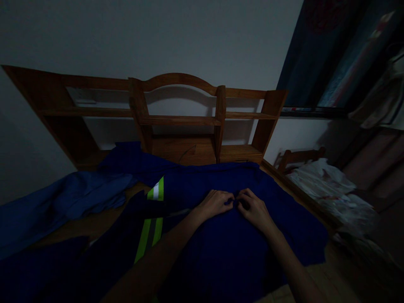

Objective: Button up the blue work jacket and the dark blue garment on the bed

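A dark blue work jacket (202, 240) with yellow-green and silver reflective strips lies spread out in front of me. Over its middle, my left hand (217, 203) is closed, thumb and fingertips pinching the cloth. My right hand (253, 209) pinches the fabric just beside it, the two sets of fingertips almost meeting. Whether a button or other small fastener sits between the fingers is too dark to make out. The left forearm crosses over the jacket near one reflective strip (150, 235).
Behind the jacket stands a wooden shelf unit (179, 121) against the wall. Another blue cloth (63, 202) lies crumpled at the left. To the right are white plastic bags (331, 185) by a wooden chair back (301, 156), and a dark window (325, 54). The room is dim.
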`<state>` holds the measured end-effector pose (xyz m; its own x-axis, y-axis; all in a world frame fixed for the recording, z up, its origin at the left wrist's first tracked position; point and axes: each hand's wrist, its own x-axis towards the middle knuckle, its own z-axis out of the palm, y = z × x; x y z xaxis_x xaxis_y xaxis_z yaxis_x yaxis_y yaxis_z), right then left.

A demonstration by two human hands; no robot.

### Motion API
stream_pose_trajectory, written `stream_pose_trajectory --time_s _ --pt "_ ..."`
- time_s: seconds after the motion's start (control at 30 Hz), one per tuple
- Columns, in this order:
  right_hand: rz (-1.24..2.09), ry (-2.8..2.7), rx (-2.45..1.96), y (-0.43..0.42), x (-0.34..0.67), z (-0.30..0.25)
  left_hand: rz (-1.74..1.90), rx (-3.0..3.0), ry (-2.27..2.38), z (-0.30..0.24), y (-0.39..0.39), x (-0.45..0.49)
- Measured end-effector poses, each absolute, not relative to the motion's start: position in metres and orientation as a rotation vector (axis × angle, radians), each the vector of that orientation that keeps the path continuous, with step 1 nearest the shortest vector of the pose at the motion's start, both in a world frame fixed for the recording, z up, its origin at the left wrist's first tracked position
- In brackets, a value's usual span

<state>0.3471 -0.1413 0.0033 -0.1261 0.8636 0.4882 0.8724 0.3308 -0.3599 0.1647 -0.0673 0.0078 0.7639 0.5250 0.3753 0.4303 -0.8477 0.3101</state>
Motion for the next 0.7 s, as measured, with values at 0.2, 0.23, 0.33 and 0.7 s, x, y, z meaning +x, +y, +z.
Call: stream_pose_trajectory --time_s 0.2,0.23,0.33,0.7 --pt "-0.020 -2.009 -1.510 -0.1419 0.3495 0.0022 0.710 2.715 0.693 0.0093 -0.0663 0.1623" --pt "-0.019 -2.020 -1.506 -0.1422 0.3494 0.0023 0.703 2.714 0.691 0.0096 -0.0661 0.1618" --pt "-0.016 -2.045 -1.506 -0.1425 0.3490 0.0026 0.682 2.714 0.690 0.0105 -0.0658 0.1610" --pt "-0.018 -2.052 -1.532 -0.1390 0.3525 0.0001 0.674 2.736 0.657 0.0090 -0.0675 0.1608"
